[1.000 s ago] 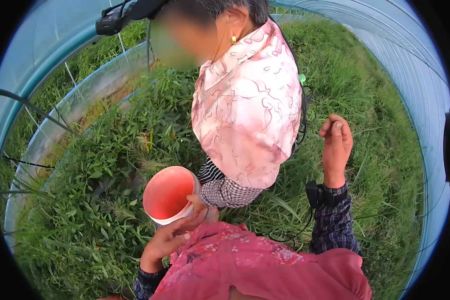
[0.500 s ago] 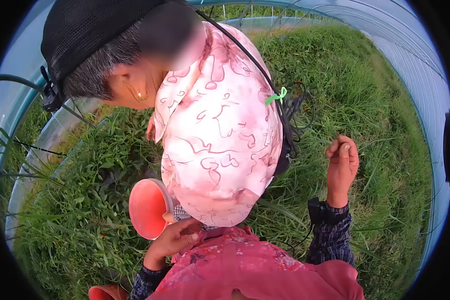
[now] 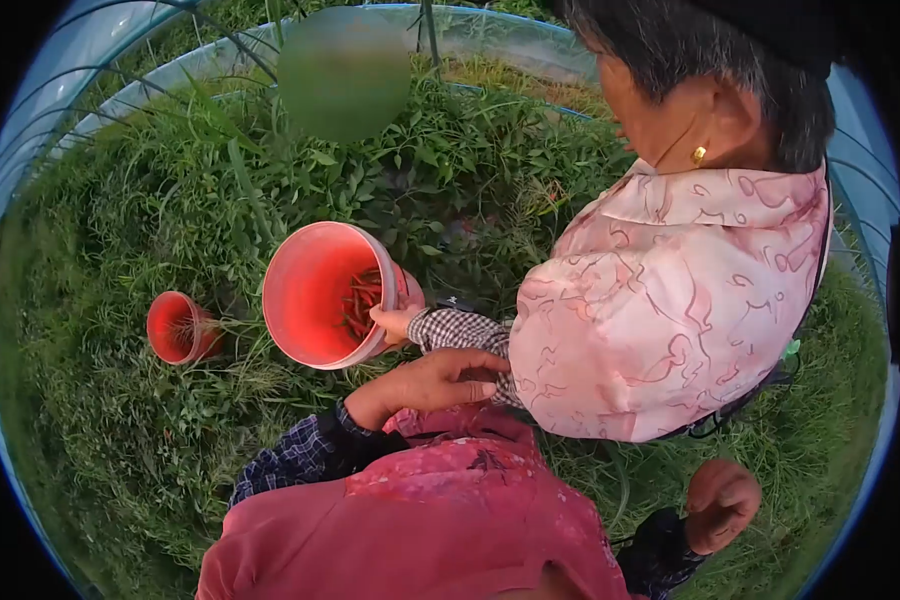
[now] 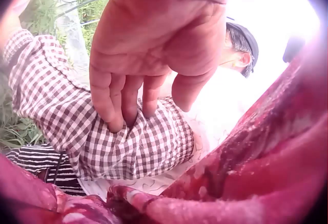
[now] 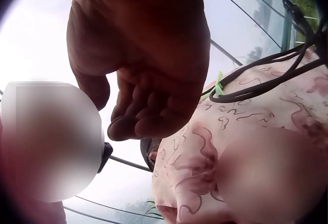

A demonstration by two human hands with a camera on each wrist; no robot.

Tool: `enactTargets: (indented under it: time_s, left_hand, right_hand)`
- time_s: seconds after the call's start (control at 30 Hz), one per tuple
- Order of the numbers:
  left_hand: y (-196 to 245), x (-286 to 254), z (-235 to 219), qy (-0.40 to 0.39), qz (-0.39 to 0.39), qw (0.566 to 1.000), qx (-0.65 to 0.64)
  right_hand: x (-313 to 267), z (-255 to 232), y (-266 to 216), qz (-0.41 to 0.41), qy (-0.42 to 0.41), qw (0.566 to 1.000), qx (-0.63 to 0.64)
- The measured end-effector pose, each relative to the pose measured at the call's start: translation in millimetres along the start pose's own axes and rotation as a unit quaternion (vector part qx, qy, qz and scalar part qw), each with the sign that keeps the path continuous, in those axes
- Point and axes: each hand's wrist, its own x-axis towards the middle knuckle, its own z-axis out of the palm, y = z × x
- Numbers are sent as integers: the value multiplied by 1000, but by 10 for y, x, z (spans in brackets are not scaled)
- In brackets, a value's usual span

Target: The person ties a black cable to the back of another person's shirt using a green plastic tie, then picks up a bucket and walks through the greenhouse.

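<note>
My left hand (image 3: 435, 380) touches the checked sleeve (image 3: 465, 333) of a person in a pink patterned top (image 3: 660, 300). The left wrist view has the hand (image 4: 159, 44) over that sleeve (image 4: 138, 147), fingertips against the cloth. My right hand (image 3: 722, 500) hangs loosely curled at the lower right, holding nothing; in the right wrist view the hand (image 5: 141, 54) is beside the patterned top (image 5: 189, 167). The other person's hand (image 3: 395, 322) grips the side of a tilted bucket (image 3: 288, 290), red inside, with red peppers (image 3: 363, 300) in it.
A smaller red bucket (image 3: 175, 330) stands among leafy plants (image 3: 120, 230) at the left. Thin hoops and clear sheeting (image 3: 470, 35) edge the plot. Dark cables (image 5: 256, 88) cross the other person's back. Grass (image 3: 820, 420) covers the ground at the right.
The head view has turned, and the other person now appears farther right. Peppers have come into view in the bucket. My left hand lies farther right, at the checked sleeve; my right hand sits lower.
</note>
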Motion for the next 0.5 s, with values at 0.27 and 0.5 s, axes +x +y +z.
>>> enactTargets:
  time_s: [0.27, 0.5]
  left_hand:
    - [-679, -732, -469, 11, -117, 981, -158]
    - [-2145, -1685, -465, 228, -324, 912, -103]
  right_hand:
    - [362, 964, 536, 122, -178, 962, 170]
    - [652, 3127, 2397, 736, 55, 285, 612]
